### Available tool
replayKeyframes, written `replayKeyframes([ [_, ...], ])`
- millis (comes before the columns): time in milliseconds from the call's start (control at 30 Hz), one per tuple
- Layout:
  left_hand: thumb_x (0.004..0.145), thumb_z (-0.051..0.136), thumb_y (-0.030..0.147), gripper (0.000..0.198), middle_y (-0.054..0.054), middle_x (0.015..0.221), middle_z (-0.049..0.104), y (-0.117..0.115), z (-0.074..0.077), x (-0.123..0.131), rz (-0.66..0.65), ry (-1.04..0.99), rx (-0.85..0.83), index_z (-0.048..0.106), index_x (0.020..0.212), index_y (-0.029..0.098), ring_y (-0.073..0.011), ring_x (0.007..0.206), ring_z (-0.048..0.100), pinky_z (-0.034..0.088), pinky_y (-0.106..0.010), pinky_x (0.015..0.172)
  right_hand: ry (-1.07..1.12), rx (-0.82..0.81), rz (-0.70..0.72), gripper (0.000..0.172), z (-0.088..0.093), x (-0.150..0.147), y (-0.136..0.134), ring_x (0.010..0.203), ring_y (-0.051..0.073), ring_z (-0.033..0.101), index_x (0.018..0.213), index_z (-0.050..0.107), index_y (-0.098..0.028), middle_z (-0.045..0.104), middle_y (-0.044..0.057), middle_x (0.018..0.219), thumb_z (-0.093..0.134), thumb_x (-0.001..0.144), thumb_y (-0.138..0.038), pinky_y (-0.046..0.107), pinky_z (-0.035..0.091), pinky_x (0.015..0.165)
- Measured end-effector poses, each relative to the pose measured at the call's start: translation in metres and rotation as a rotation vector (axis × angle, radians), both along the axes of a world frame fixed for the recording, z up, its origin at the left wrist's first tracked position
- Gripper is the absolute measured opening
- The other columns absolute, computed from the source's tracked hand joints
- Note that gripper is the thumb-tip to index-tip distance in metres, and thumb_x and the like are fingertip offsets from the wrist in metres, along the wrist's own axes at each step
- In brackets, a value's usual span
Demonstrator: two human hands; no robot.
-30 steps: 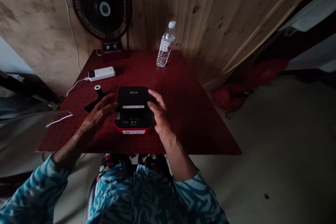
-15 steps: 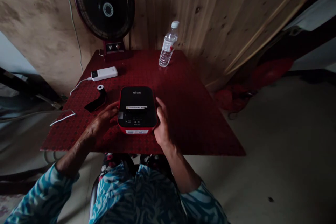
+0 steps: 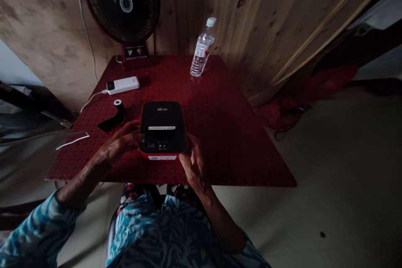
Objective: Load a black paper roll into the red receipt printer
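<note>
A black box-shaped device with a red base sits near the front of the red patterned table. My left hand holds its left edge, fingers lying over the side. My right hand grips its front right corner. Nearest my left hand, a black roll with a white core stands on the table, its black strip trailing out to the left.
Further back lie a white power bank with its cable and a plastic water bottle. A round fan stands at the back edge against a wooden wall. A thin white cord lies at the left edge.
My right hand has moved from the device's right side down to its front right corner. My left fingers have shifted further over its left edge. The device has barely moved.
</note>
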State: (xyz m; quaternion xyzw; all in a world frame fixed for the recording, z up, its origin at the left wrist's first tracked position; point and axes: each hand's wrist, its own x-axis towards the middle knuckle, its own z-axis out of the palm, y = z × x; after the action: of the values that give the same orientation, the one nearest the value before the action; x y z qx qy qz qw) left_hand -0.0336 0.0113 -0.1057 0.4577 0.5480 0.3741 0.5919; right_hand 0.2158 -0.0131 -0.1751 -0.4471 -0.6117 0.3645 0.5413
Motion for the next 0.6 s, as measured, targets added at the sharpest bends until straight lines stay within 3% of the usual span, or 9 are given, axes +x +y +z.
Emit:
replayKeyframes([
  [133, 0.08, 0.073, 0.042, 0.059, -0.008, 0.136, 0.067, -0.004, 0.003, 0.006, 0.001, -0.072, 0.021, 0.06, 0.135, 0.029, -0.0324, 0.122, 0.064, 0.056, -0.041, 0.097, 0.057, -0.003, 0.044, 0.053, 0.001, 0.002, 0.0, 0.133, 0.028, 0.054, 0.142, 0.047, -0.028, 0.053, 0.012, 0.144, 0.049, 0.097, -0.055, 0.046, 0.049, 0.11],
  [367, 0.084, 0.069, 0.045, 0.063, -0.005, 0.141, 0.063, -0.013, 0.012, 0.019, 0.069, -0.023, 0.025, 0.054, 0.143, 0.032, -0.0324, 0.129, 0.058, 0.052, -0.04, 0.103, 0.179, -0.114, 0.051, 0.051, 0.008, 0.003, 0.0, 0.129, 0.027, 0.057, 0.134, 0.054, -0.026, 0.059, 0.009, 0.139, 0.048, 0.096, -0.059, 0.045, 0.047, 0.111],
  [500, 0.081, 0.071, 0.046, 0.066, -0.006, 0.137, 0.067, -0.014, 0.01, 0.021, 0.088, -0.051, 0.027, 0.055, 0.143, 0.032, -0.0327, 0.126, 0.061, 0.052, -0.041, 0.103, 0.192, -0.132, 0.024, 0.048, 0.004, 0.002, 0.001, 0.128, 0.026, 0.057, 0.131, 0.058, -0.028, 0.061, 0.007, 0.137, 0.049, 0.096, -0.06, 0.044, 0.047, 0.111],
  [600, 0.081, 0.07, 0.05, 0.064, -0.008, 0.134, 0.068, -0.017, 0.012, 0.018, 0.094, 0.035, 0.066, 0.059, 0.141, 0.029, -0.0335, 0.121, 0.064, 0.054, -0.042, 0.099, 0.218, -0.163, 0.013, 0.048, -0.001, 0.001, 0.003, 0.13, 0.026, 0.056, 0.132, 0.059, -0.028, 0.061, 0.006, 0.139, 0.046, 0.097, -0.059, 0.046, 0.044, 0.114],
])
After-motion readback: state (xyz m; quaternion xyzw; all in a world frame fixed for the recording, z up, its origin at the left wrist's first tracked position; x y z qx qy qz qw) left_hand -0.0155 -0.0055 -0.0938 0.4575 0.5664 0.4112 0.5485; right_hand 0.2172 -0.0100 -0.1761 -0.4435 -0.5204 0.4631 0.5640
